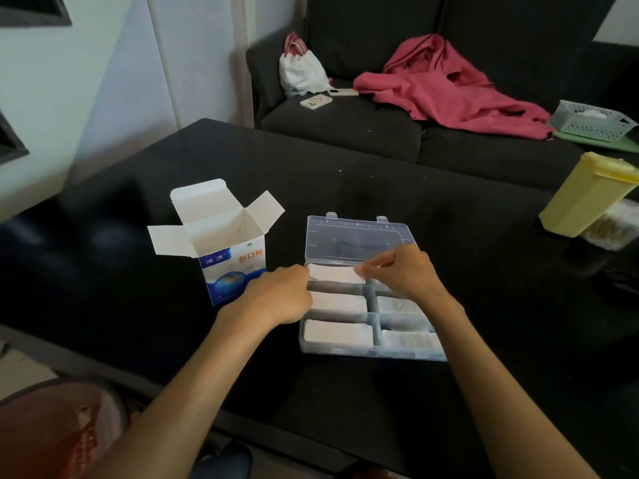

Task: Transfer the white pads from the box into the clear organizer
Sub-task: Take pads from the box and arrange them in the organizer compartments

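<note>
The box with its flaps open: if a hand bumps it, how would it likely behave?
The box stands upright and tall on a small base, so it probably tips easily. It looks like thin card and no pads show inside, so it is likely light and would slide or crush.

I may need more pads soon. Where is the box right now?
In the head view, the opened box stands upright on the dark table, left of the clear organizer, just behind the left hand.
</note>
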Demonstrator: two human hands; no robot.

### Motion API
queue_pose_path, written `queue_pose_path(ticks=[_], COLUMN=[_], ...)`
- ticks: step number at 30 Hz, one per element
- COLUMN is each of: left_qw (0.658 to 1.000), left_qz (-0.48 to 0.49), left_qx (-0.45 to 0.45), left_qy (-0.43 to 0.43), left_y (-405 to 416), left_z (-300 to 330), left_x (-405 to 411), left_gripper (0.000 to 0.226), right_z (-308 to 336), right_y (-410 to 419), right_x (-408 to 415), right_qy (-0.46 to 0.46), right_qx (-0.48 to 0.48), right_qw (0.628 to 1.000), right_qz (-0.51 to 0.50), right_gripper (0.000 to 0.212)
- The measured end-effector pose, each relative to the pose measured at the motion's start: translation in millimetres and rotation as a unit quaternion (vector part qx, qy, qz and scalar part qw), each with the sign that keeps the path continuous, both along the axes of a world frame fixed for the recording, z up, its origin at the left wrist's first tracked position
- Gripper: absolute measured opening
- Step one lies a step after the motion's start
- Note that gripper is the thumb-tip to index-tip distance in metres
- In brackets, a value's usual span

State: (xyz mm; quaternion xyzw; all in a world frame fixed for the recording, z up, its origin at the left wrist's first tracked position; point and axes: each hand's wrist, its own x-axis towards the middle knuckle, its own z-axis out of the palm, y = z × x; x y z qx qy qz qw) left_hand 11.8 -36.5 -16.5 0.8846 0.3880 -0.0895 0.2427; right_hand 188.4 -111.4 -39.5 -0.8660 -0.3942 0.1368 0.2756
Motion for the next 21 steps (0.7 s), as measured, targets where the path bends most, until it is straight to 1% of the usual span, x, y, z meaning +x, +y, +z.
queue_pose_path(ticks=[2, 5, 7, 11, 15, 19, 20, 21], left_qw=[0.999, 0.988, 0.981, 0.975, 0.972, 0.970, 0.967, 0.959], left_qz=[0.014, 0.053, 0.065, 0.066, 0.074, 0.063, 0.064, 0.072], left_qx=[0.042, 0.114, 0.138, 0.164, 0.171, 0.180, 0.179, 0.180], left_qy=[-0.021, -0.090, -0.117, -0.136, -0.145, -0.151, -0.170, -0.207], left_y=[-1, -1, 0, -1, 1, 1, 1, -1], left_z=[-1, 3, 6, 6, 3, 4, 6, 11], left_x=[-2, -5, -6, -4, -2, -5, -7, -10], left_gripper=[0.039, 0.035, 0.034, 0.024, 0.022, 0.026, 0.028, 0.030], right_z=[2, 2, 2, 1, 0, 15, 23, 32], right_y=[0, 0, 0, 0, 0, -3, -4, -5], right_x=[1, 3, 2, -2, -2, -4, -6, -8], right_qy=[-0.004, -0.004, 0.005, 0.008, 0.009, 0.027, 0.030, 0.026], right_qx=[0.006, 0.009, -0.002, -0.023, -0.009, 0.034, 0.054, 0.078], right_qw=[1.000, 1.000, 1.000, 0.999, 0.999, 0.998, 0.998, 0.996], right_qz=[0.005, 0.014, 0.026, 0.046, 0.043, 0.035, 0.032, 0.031], right_gripper=[0.022, 0.023, 0.026, 0.029, 0.029, 0.029, 0.030, 0.030])
